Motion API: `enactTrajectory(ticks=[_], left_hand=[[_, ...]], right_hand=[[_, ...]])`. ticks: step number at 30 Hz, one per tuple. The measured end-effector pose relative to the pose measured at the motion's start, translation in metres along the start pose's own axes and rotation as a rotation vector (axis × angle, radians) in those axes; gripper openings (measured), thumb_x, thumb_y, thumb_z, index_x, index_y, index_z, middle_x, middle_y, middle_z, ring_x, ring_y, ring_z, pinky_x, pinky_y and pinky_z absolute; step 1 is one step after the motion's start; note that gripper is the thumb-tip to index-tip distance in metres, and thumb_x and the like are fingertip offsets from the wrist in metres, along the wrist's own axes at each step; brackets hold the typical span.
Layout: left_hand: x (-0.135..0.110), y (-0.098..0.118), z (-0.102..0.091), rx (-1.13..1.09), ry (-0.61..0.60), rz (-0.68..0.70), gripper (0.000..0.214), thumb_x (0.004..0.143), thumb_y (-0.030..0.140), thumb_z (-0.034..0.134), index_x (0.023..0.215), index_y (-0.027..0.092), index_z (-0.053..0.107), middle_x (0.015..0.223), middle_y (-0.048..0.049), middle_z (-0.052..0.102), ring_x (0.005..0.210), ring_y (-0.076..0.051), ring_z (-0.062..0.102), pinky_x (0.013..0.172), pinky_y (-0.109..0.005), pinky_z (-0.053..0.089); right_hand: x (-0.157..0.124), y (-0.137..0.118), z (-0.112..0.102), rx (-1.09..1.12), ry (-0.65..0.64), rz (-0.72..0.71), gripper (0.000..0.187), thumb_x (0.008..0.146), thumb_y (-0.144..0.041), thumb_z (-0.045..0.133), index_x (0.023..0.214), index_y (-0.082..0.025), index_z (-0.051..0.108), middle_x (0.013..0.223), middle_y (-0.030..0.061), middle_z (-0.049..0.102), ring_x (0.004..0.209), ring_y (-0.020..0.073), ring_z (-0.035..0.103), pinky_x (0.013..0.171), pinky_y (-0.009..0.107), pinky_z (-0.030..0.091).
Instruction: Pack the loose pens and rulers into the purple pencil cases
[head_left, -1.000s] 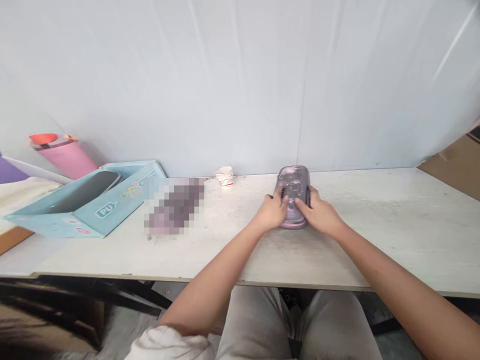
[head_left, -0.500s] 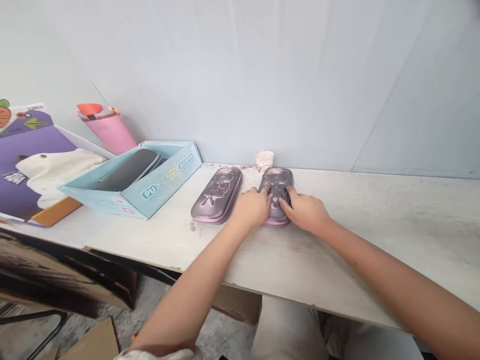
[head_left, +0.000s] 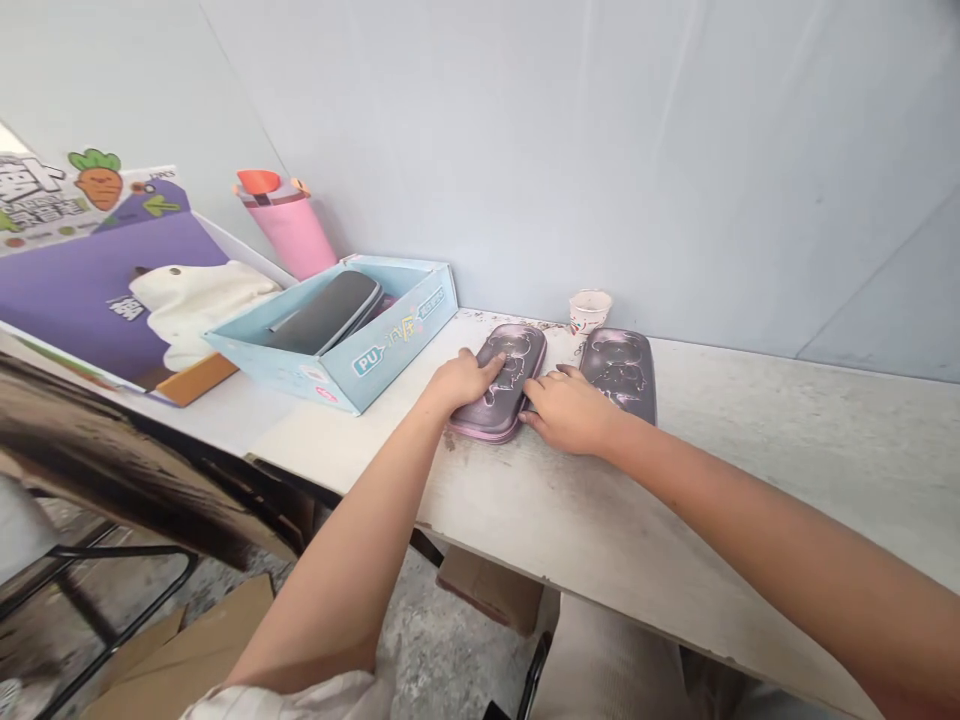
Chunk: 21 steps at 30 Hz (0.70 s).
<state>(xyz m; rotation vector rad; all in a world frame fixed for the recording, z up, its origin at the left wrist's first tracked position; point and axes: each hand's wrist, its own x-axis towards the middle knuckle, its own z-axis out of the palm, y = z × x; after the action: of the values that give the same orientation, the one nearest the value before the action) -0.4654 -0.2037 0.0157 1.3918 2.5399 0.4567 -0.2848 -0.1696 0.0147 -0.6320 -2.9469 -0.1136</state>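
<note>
Two purple embossed pencil cases lie flat on the pale table, side by side. My left hand (head_left: 461, 383) rests on the left edge of the nearer case (head_left: 517, 362), its fingers lying over the top. My right hand (head_left: 566, 408) presses against that case's right side, so the two hands clasp it from both sides. The second case (head_left: 619, 372) lies just to the right, touching neither hand's palm, with my right fingertips close to its lower left edge.
A small paper cup (head_left: 589, 310) stands against the wall behind the cases. To the left is a pale blue open box (head_left: 397, 350) holding a grey case (head_left: 322, 312). Behind it stand a pink tumbler (head_left: 289, 235) and a purple printed board (head_left: 90, 270). Cardboard (head_left: 187, 640) lies on the floor.
Both hands have moved from the right case onto the left case. Neither case has shifted against the cup. The view has turned, so everything sits further right in the picture.
</note>
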Motion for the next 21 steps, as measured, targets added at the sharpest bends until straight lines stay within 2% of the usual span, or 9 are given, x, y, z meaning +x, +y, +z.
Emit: enactTrajectory(ticks=[3, 5, 8, 11, 14, 16, 18, 21], left_hand=[[-0.002, -0.013, -0.003, -0.256, -0.111, -0.084, 0.067, 0.064, 0.073, 0.048, 0.084, 0.011, 0.064, 0.09, -0.0204, 0.068, 0.086, -0.031, 0.064, 0.07, -0.032, 0.045], [-0.006, -0.015, -0.007, -0.437, -0.174, -0.1, 0.065, 0.061, 0.074, 0.05, 0.075, 0.012, 0.065, 0.081, -0.0183, 0.07, 0.075, -0.029, 0.065, 0.064, -0.032, 0.046], [-0.015, -0.01, -0.015, -0.668, -0.236, -0.046, 0.061, 0.063, 0.07, 0.053, 0.084, 0.014, 0.066, 0.085, -0.0143, 0.07, 0.073, -0.025, 0.066, 0.062, -0.03, 0.048], [-0.028, 0.006, -0.028, -0.776, -0.256, 0.065, 0.058, 0.066, 0.063, 0.057, 0.098, 0.016, 0.062, 0.094, -0.0113, 0.07, 0.079, -0.022, 0.065, 0.066, -0.028, 0.049], [-0.046, 0.034, -0.045, -0.725, -0.341, 0.176, 0.053, 0.066, 0.057, 0.061, 0.101, 0.018, 0.062, 0.095, -0.0088, 0.07, 0.082, -0.022, 0.064, 0.068, -0.027, 0.048], [-0.059, 0.058, -0.057, -0.604, -0.428, 0.28, 0.047, 0.063, 0.051, 0.065, 0.099, 0.02, 0.064, 0.096, -0.0057, 0.069, 0.084, -0.021, 0.063, 0.068, -0.025, 0.046], [-0.071, 0.086, -0.065, -0.425, -0.481, 0.418, 0.042, 0.059, 0.046, 0.069, 0.093, 0.022, 0.066, 0.094, -0.0025, 0.069, 0.084, -0.021, 0.062, 0.068, -0.023, 0.045], [-0.088, 0.131, -0.068, -0.189, -0.536, 0.614, 0.035, 0.056, 0.045, 0.071, 0.083, 0.023, 0.067, 0.084, 0.0006, 0.068, 0.078, -0.019, 0.06, 0.065, -0.021, 0.041]], right_hand=[[-0.003, -0.007, 0.004, 0.029, -0.023, -0.061, 0.028, 0.087, -0.034, 0.043, 0.098, -0.011, 0.054, 0.095, 0.0133, 0.063, 0.096, 0.0243, 0.056, 0.089, 0.038, 0.033], [-0.011, -0.007, 0.004, 0.03, -0.003, -0.116, 0.024, 0.087, -0.032, 0.044, 0.097, -0.012, 0.054, 0.095, 0.0127, 0.063, 0.096, 0.0237, 0.055, 0.087, 0.037, 0.034], [-0.024, 0.0, -0.005, 0.035, 0.06, -0.203, 0.022, 0.087, -0.029, 0.044, 0.097, -0.013, 0.055, 0.096, 0.0115, 0.061, 0.097, 0.0225, 0.053, 0.088, 0.038, 0.033], [-0.038, 0.018, -0.028, 0.047, 0.182, -0.212, 0.027, 0.089, -0.032, 0.039, 0.097, -0.014, 0.058, 0.096, 0.0115, 0.062, 0.099, 0.0232, 0.05, 0.087, 0.039, 0.034], [-0.058, 0.045, -0.064, 0.107, 0.399, -0.074, 0.033, 0.09, -0.032, 0.034, 0.102, -0.012, 0.058, 0.103, 0.0121, 0.061, 0.104, 0.0239, 0.047, 0.089, 0.038, 0.035], [-0.075, 0.063, -0.088, 0.207, 0.509, 0.04, 0.034, 0.089, -0.028, 0.033, 0.109, -0.013, 0.055, 0.109, 0.0107, 0.059, 0.105, 0.023, 0.048, 0.091, 0.039, 0.035], [-0.098, 0.079, -0.108, 0.362, 0.439, 0.079, 0.035, 0.088, -0.026, 0.034, 0.116, -0.018, 0.053, 0.114, 0.007, 0.058, 0.105, 0.0204, 0.05, 0.089, 0.037, 0.038], [-0.137, 0.095, -0.126, 0.566, 0.081, 0.021, 0.034, 0.085, -0.026, 0.038, 0.114, -0.024, 0.055, 0.113, 0.0011, 0.06, 0.102, 0.0157, 0.054, 0.084, 0.03, 0.042]])
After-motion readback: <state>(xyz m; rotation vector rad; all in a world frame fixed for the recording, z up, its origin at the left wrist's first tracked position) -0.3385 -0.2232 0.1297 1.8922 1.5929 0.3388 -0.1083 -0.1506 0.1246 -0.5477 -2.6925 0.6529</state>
